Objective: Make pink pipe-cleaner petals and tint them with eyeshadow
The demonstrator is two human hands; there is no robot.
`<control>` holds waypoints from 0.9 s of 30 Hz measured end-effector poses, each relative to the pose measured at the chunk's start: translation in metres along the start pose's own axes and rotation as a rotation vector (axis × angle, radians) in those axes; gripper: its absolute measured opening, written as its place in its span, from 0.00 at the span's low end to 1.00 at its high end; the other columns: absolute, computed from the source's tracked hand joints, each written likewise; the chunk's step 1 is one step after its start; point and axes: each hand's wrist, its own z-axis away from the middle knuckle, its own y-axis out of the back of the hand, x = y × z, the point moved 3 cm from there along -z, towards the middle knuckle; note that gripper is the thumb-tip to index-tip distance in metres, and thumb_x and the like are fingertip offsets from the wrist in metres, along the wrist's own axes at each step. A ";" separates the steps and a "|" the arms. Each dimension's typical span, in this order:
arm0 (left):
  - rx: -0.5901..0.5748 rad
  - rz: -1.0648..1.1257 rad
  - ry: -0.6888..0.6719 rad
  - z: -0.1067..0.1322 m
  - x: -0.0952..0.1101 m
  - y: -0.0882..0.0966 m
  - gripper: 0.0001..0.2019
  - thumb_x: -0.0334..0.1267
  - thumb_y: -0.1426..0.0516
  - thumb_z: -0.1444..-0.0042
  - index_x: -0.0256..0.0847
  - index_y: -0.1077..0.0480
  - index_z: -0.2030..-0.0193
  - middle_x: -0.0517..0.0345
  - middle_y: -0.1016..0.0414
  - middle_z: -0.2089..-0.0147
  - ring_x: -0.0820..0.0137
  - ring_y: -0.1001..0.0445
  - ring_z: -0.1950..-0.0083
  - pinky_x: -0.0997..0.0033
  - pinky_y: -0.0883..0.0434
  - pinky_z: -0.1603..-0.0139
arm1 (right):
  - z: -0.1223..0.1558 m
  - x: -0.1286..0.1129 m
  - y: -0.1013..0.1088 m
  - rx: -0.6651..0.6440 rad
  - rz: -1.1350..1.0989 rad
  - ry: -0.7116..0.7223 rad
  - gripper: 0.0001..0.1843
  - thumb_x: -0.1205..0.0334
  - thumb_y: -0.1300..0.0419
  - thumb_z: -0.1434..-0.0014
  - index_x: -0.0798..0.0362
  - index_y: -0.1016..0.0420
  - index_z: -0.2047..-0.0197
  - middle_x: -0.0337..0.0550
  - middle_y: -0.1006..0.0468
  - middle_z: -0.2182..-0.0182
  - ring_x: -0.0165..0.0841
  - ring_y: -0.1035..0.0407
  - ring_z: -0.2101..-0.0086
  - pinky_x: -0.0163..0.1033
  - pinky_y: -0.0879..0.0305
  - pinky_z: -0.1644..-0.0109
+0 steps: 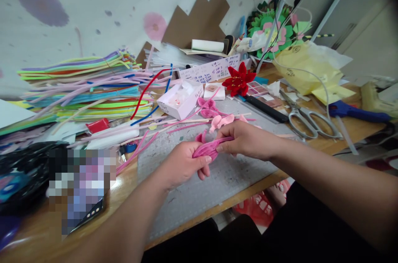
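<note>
"Head view, and you've got both hands at the centre of the frame! Where's the pink fuzzy bundle?"

"Right between them, over the grey mat. Your left hand clamps its wider end, thumb across the top, fingertips curling below."

"And your right hand?"

"Pinched on the narrower end, thumb against fingers. Both hands are on it, so neither is nearer; your left simply covers the broader part."

"Call the long axis!"

"Nearly crosswise, from lower left to upper right, just a slight climb. From your left hand the bundle runs rightward, straight into your right hand's pinch. That line between the two grips is what counts, I'd say."

"Is it touching the mat?"

"Looks held above it, but I can't tell for sure from this angle."

"What's close by?"

"A pale pink curled piece just beyond your right hand, darker pink loops above that, and the scissors well apart, at the right of the frame."
</note>
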 end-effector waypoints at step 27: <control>-0.174 0.345 -0.029 0.007 0.002 -0.011 0.15 0.46 0.47 0.41 0.34 0.30 0.68 0.56 0.27 0.79 0.74 0.31 0.80 0.75 0.35 0.77 | -0.002 -0.007 -0.003 -0.016 -0.048 0.279 0.12 0.61 0.37 0.46 0.58 0.26 0.59 0.42 0.24 0.64 0.30 0.29 0.63 0.35 0.34 0.59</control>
